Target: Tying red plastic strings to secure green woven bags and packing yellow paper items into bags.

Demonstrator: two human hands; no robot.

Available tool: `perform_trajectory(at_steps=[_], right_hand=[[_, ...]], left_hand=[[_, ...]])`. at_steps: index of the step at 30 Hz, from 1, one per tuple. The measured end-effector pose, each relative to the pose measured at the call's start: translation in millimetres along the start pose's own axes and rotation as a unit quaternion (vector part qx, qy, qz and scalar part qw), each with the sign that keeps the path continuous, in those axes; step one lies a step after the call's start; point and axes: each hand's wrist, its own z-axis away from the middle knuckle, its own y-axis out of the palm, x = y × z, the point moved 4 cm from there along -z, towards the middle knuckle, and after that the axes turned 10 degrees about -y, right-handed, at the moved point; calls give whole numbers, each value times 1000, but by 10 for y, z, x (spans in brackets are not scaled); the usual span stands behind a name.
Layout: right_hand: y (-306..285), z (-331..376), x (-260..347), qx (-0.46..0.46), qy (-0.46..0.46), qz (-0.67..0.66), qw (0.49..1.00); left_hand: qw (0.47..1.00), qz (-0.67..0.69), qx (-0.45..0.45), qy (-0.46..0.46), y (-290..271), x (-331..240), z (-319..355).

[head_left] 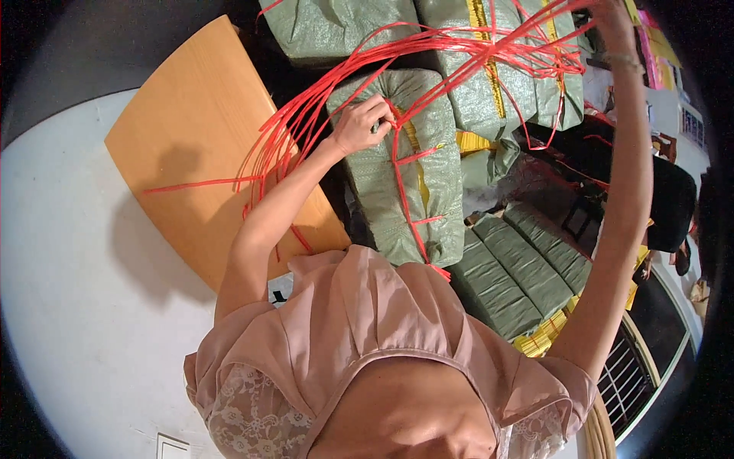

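A bundle wrapped in green woven plastic [424,180] stands before me, with red plastic twine [401,180] running down its front and across it. At its upper part my left hand [365,125] is closed on the twine, beside where strands cross. A small dark thing shows between its fingers, too small to name. Up at the top right edge my right hand [612,21] is raised with arm outstretched, closed round taut strands of the same twine; its fingertips are partly cut off. Many loose red strands [459,38] loop between the two hands and over my left forearm.
More green wrapped bundles [336,30] are stacked behind, and others [520,264] lie lower right on yellow stacks [547,333]. A light wooden panel [202,130] with loose twine over it stands left, by a white wall [69,229]. A black object [673,203] is at right.
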Motion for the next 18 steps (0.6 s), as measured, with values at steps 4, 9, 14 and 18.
perform_trajectory(at_steps=[4,9,14,18], right_hand=[[-468,-27,-493,-260,179,-262,912],[216,1295,-597,-167,-160,447,864],[2031,2565,-623,7,238,39,970],[2701,2545,-377,7,236,81,968]], left_hand=[[1000,-13,-7,-11,-120,42,78],[1000,-10,-2,-2,-44,2,-14],[1000,-13,5,-9,-92,-23,12],[999,-29,12,-11,-72,-43,5]])
